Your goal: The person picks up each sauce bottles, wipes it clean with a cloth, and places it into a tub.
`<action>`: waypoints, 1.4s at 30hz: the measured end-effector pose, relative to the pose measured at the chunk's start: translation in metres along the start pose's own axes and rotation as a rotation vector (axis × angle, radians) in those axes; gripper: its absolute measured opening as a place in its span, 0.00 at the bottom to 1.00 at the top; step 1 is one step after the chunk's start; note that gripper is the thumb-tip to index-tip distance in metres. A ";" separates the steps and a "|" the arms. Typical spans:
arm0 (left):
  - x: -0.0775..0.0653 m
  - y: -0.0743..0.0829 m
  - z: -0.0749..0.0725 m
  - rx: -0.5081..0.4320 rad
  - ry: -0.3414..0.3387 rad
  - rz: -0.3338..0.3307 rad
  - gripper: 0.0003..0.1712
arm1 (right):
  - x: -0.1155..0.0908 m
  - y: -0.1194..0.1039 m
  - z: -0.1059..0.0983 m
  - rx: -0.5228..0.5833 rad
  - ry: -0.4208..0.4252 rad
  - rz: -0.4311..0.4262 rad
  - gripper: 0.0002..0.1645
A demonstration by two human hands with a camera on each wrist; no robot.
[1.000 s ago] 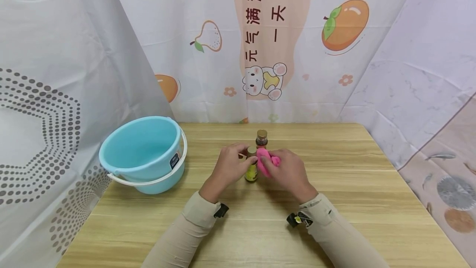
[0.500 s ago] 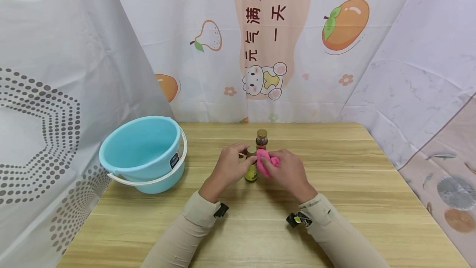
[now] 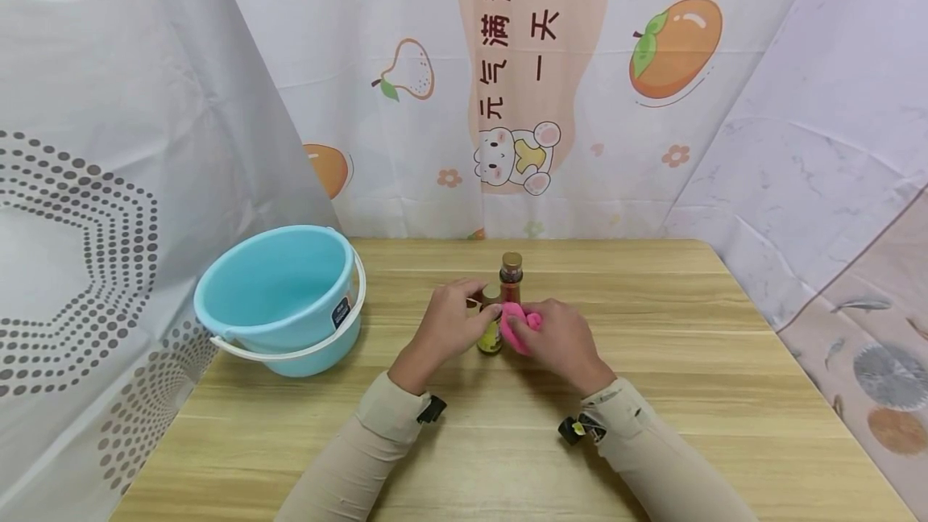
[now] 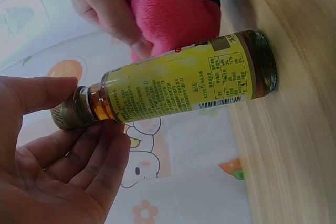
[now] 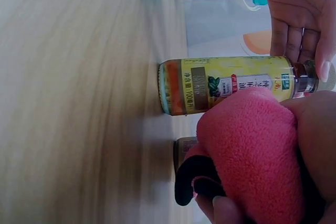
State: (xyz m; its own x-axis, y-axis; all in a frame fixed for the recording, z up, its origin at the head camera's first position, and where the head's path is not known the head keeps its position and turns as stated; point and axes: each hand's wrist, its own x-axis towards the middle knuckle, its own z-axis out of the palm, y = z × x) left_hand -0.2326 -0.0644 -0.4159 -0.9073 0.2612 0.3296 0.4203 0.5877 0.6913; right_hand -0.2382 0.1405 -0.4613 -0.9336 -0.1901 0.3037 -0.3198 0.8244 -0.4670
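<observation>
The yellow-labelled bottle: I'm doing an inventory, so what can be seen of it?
The bottle looks like clear glass, amber at the neck, with a metallic-looking cap in place and a yellow label printed with text and a barcode. It stands upright on the table, in front of a second bottle. The left grip holds it at cap and neck. A pink cloth is close beside it; whether they touch is unclear.

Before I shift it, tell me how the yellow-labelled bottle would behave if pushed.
The yellow-labelled bottle is tall and narrow, so a push near the cap would probably tip it. Being round, it would likely roll if laid down. Its clear, shiny base suggests glass, perhaps slippery and breakable.
</observation>
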 end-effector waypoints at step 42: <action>0.001 -0.001 -0.002 0.050 0.103 0.012 0.18 | -0.001 -0.003 -0.003 0.005 -0.013 0.011 0.22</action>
State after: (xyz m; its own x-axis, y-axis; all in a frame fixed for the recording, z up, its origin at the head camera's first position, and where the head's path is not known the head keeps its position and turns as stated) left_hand -0.2336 -0.0659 -0.4149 -0.8948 0.1896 0.4041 0.4277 0.6234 0.6546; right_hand -0.2360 0.1400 -0.4577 -0.9392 -0.1881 0.2873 -0.3101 0.8239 -0.4744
